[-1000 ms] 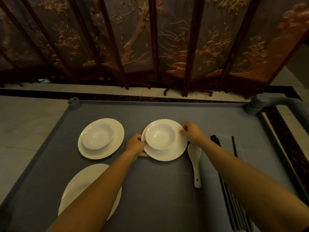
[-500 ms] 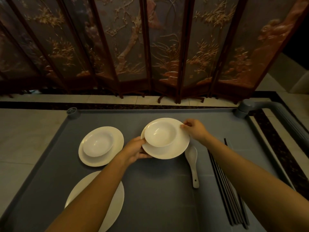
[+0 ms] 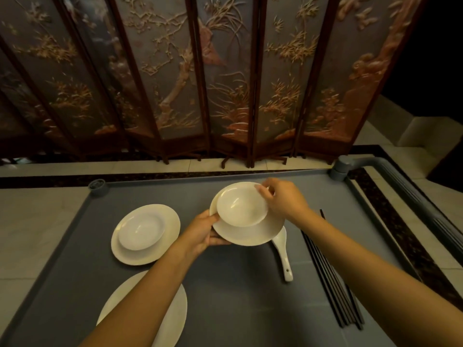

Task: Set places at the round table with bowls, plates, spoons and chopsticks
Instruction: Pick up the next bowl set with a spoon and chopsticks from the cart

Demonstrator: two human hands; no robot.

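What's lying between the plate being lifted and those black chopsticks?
In the head view, a white ceramic spoon lies on the grey tray between the lifted white plate and the black chopsticks, its bowl tucked partly under the plate.

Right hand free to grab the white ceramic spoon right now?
Probably not: the right hand is pinching the white bowl on the lifted plate, which overhangs the white ceramic spoon's bowl end; only the handle lies exposed.
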